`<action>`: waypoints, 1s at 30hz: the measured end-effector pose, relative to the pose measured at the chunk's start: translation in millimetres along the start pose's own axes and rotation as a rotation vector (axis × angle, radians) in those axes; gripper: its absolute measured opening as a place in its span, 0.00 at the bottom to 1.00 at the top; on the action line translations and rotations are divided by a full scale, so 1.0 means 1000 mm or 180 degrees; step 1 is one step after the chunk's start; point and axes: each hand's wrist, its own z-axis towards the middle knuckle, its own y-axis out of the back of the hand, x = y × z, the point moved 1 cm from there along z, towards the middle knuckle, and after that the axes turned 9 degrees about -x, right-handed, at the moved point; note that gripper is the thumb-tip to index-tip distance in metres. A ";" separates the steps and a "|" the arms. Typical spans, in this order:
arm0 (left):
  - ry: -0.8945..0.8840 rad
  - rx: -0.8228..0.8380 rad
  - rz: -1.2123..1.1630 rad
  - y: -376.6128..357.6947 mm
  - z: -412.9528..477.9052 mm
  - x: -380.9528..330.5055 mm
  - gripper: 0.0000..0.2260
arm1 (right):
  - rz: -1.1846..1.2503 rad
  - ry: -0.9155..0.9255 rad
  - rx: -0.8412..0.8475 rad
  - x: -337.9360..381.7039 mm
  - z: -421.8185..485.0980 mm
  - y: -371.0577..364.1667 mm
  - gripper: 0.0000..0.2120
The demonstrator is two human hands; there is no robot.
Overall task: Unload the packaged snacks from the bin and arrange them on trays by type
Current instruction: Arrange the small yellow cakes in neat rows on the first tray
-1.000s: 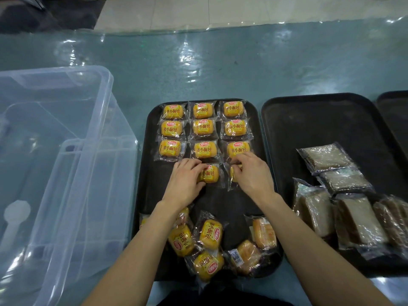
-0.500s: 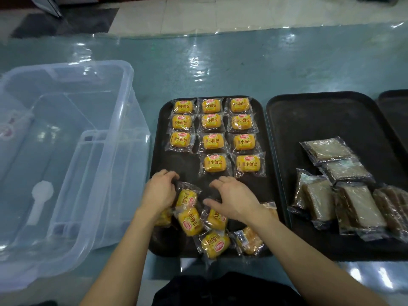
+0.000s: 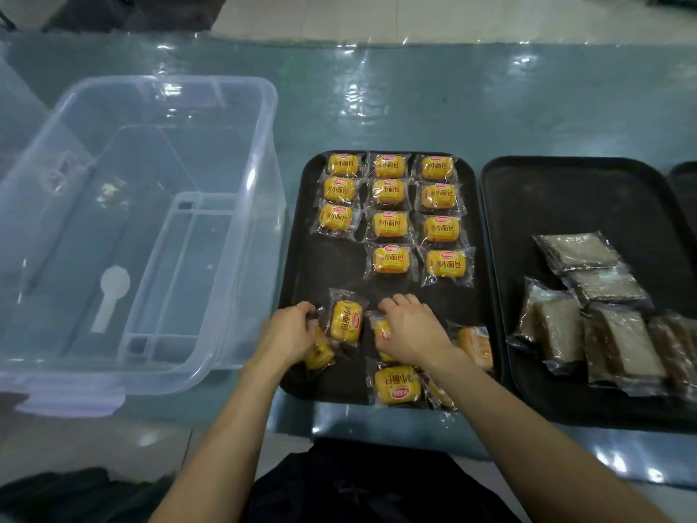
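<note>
Yellow packet point(image 3: 346, 320), long axis pointing away, pinched by left hand point(image 3: 290, 334); right hand point(image 3: 413, 330) clasps second packet point(image 3: 381, 329).

yellow buns point(image 3: 390, 226): about 17 | brown cakes point(image 3: 624, 345): 5 | trays point(image 3: 328, 266): 3

The bin point(image 3: 272, 145) is clear, smooth, glossy plastic. The trays point(image 3: 327, 268) look like matt black plastic, faintly scuffed. The buns point(image 3: 390, 224) and cakes point(image 3: 581, 251) sit in clear, shiny, crinkled film. A glossy, wrinkled plastic sheet point(image 3: 377, 88) covers the table point(image 3: 547, 107).
</note>
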 end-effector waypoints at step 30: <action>0.1147 -0.0496 -0.4998 0.020 0.014 -0.018 0.12 | 0.4742 -0.1310 0.0599 0.051 0.024 0.042 0.21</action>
